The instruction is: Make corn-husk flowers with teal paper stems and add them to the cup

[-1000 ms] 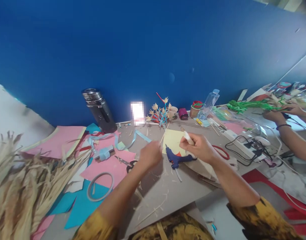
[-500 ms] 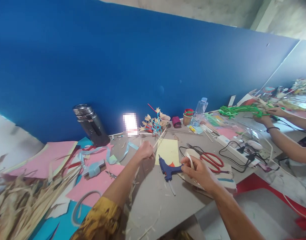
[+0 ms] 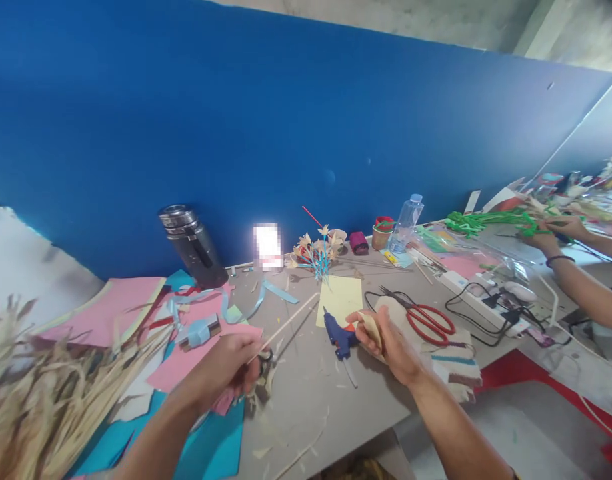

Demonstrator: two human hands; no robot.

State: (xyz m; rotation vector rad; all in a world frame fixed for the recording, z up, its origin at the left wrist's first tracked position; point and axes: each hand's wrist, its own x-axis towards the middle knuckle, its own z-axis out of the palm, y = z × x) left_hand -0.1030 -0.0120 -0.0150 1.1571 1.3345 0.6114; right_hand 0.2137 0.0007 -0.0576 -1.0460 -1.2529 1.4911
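Note:
My left hand [image 3: 236, 363] is closed round a thin pale stick [image 3: 292, 320] that slants up and right over the table. Something small and dark shows beside its fingers; I cannot make out what it is. A pale strip, like corn husk [image 3: 372, 328], is pinched in my right hand [image 3: 386, 340]. Just left of that hand lies a blue glue gun [image 3: 339, 337], with a glue stick poking from its rear. Beyond it is a yellow paper sheet [image 3: 342, 293]. Pale husk flowers on light-blue stems [image 3: 320, 253] rest near the wall.
Red-handled scissors [image 3: 431, 323] lie on folded cloth [image 3: 456, 363] at right, near a power strip [image 3: 481, 303]. Dried husks [image 3: 86, 393], pink paper [image 3: 121, 310] and a dark flask [image 3: 196, 250] stand left. A water bottle [image 3: 407, 220] is at back. A co-worker's hands [image 3: 549, 233] handle green strands.
My left hand has drawn back toward me and left, bringing the stick away from the flowers. My right hand has turned, its husk strip still held. The view has shifted slightly.

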